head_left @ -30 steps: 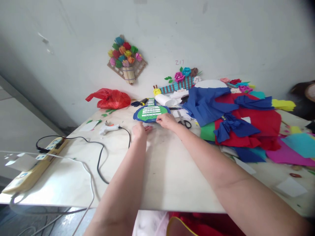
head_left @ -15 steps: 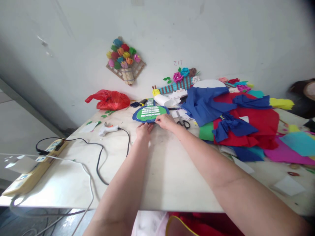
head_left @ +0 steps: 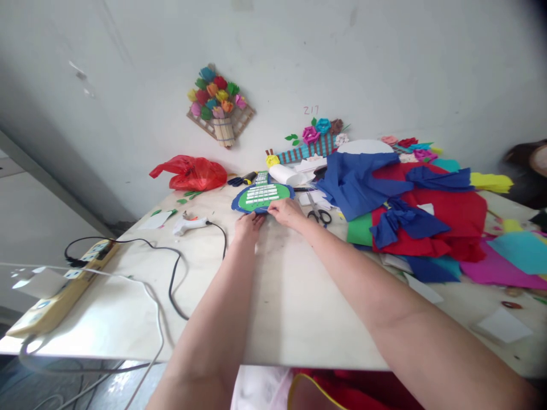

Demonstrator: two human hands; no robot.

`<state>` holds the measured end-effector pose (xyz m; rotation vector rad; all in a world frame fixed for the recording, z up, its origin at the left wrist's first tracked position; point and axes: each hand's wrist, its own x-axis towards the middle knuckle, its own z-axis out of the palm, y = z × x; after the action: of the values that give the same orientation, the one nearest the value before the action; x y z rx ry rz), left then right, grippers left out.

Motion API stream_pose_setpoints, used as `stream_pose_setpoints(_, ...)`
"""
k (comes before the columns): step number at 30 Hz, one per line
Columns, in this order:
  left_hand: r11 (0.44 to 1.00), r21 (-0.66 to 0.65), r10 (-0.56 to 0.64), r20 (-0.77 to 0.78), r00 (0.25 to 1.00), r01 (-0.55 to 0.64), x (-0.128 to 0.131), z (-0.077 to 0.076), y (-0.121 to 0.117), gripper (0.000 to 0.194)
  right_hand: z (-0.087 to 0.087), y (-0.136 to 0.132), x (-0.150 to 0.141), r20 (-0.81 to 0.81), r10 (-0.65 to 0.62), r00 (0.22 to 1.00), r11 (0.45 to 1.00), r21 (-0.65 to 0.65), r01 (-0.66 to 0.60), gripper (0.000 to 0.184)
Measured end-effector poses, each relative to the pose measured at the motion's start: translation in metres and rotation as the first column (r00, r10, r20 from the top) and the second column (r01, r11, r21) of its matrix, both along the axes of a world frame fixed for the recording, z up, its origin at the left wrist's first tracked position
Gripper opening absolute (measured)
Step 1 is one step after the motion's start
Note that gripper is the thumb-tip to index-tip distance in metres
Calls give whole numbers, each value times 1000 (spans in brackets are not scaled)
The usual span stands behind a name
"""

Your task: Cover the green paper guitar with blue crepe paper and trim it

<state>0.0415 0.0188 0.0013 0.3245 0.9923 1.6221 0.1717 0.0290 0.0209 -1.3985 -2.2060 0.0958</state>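
A paper craft with a blue rim, a green middle and rows of white strips lies flat on the far part of the white table. My left hand rests at its near edge, fingers drawn together toward the rim. My right hand pinches the same near edge just to the right. Both forearms stretch out across the table. What the fingertips hold is too small to make out.
A glue gun and its black cord lie left of the craft, with a power strip at the left edge. Scissors, a red bag and heaps of coloured paper fill the back and right. Another person's head shows far right.
My left hand moved forward and right from the bare table to the craft's near edge, beside my right hand. My right hand stayed put.
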Motion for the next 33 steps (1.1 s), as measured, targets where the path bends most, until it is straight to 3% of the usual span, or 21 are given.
stream_pose_setpoints(6, 997, 9, -80, 78, 994, 79, -8, 1, 2, 24, -2, -2, -2, 13, 13, 1000, 1000, -18, -13, 22)
stream_pose_setpoints(33, 991, 55, -130, 90, 987, 126, -13, 3, 5, 33, -13, 3, -4, 37, 17, 999, 1000, 0, -17, 24)
